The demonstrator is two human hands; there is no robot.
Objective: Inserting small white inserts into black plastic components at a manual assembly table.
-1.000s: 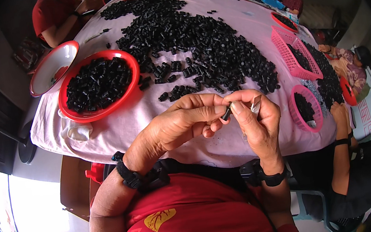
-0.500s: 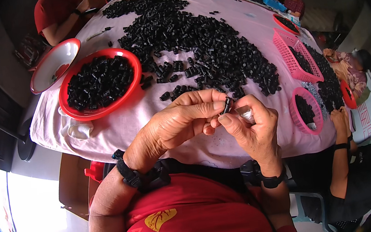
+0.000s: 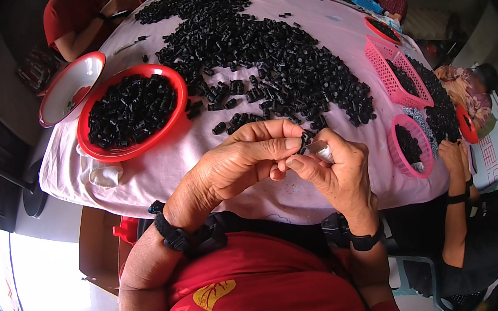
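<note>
My left hand (image 3: 246, 159) pinches a small black cylindrical part (image 3: 305, 141) between thumb and fingertips, over the near part of the table. Right beside it, my right hand (image 3: 345, 171) has its fingers curled round a small whitish piece (image 3: 325, 154) with a thin, shiny edge, perhaps a blade; its kind is unclear. The two hands almost touch at the black part, which fingers partly cover. Just beyond them spreads a large heap of similar black parts (image 3: 235, 39). To the left, a red basin (image 3: 184, 110) is filled with more of them.
A pink cloth (image 3: 159, 185) covers the table. A white, red-rimmed bowl (image 3: 58, 95) leans by the red basin. At the right stand a pink rectangular basket (image 3: 407, 99) and a round pink basket (image 3: 427, 164) holding black parts. Other people sit around; a co-worker's hands (image 3: 453, 155) are at right.
The right thumb has shifted slightly left and downward, and the whitish piece has tilted, its thin edge now against the black part. Both hands keep their holds.
</note>
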